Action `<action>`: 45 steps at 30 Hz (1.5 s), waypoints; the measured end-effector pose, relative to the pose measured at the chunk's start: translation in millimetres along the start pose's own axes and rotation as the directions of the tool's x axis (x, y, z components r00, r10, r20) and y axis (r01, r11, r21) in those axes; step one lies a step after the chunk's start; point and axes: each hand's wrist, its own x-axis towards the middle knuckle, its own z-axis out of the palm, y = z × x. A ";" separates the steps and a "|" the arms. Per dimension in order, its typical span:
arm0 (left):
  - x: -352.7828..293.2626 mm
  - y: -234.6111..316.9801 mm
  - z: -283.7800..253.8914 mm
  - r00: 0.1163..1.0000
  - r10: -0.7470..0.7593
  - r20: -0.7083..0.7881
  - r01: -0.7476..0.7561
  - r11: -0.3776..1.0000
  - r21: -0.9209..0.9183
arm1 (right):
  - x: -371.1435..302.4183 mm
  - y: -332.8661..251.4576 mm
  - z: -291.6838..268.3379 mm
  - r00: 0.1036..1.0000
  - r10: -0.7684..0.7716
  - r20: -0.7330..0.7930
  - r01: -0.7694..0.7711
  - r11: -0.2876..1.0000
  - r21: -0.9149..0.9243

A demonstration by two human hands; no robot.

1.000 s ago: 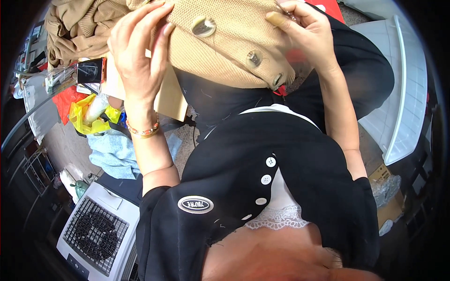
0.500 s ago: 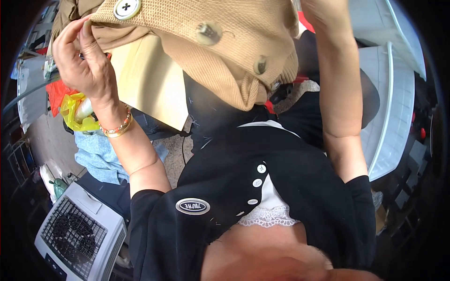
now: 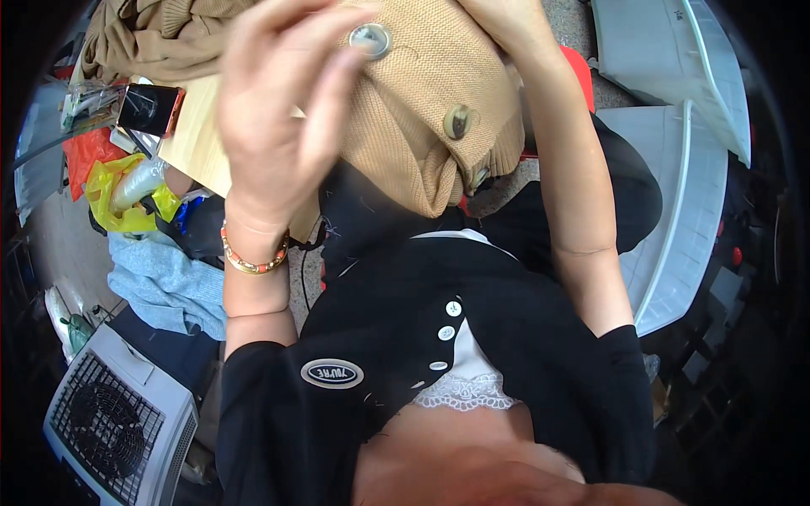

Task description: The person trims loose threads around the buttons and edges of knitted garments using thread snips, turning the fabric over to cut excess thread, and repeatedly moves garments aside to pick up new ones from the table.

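A tan knit cardigan [image 3: 405,110] hangs in folds over my lap and the table edge. Along its front band sit a pale round button [image 3: 371,42], a dark-centred button [image 3: 461,122] and a third button [image 3: 479,178] lower down. My left hand [image 3: 283,110], blurred by motion, is raised over the cardigan's left part. Its thumb and forefinger reach to the upper button; whether they grip anything is unclear. My right hand [image 3: 515,21] is closed at the cardigan's upper right edge, its fingertips cut off by the top of the picture.
More tan knitwear [image 3: 160,38] lies on a pale wooden table [image 3: 196,143], with a phone [image 3: 150,110] at its left. Below are a yellow plastic bag [image 3: 126,198], blue knitwear [image 3: 169,282] and a white fan unit [image 3: 118,417]. White plastic bins [image 3: 675,219] stand right, beside a red seat [image 3: 578,76].
My left hand has left the cardigan's upper left edge and moved right, to the upper button. The cardigan's left side has dropped or folded inward, uncovering the phone and table. My right hand has shifted slightly left.
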 end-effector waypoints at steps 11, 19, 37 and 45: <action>-2.8 -7.2 15.5 0.983 0.036 0.181 -0.022 0.997 -0.075 | -83.1 -11.4 -25.1 0.990 -0.129 -0.059 0.139 0.965 0.222; -17.1 -15.4 29.1 0.990 -0.141 -0.014 0.127 0.929 -0.347 | -91.0 -4.8 -19.0 0.876 -0.481 0.029 0.481 0.877 0.002; 9.0 -20.8 76.7 0.704 0.046 -0.709 -0.633 0.492 -0.597 | -93.8 3.7 -15.4 0.916 -0.390 -0.096 0.400 0.908 0.125; -13.2 -6.1 21.2 0.998 -0.055 0.000 0.053 0.971 -0.234 | -95.4 10.1 -18.2 0.894 -0.438 -0.095 0.444 0.895 0.051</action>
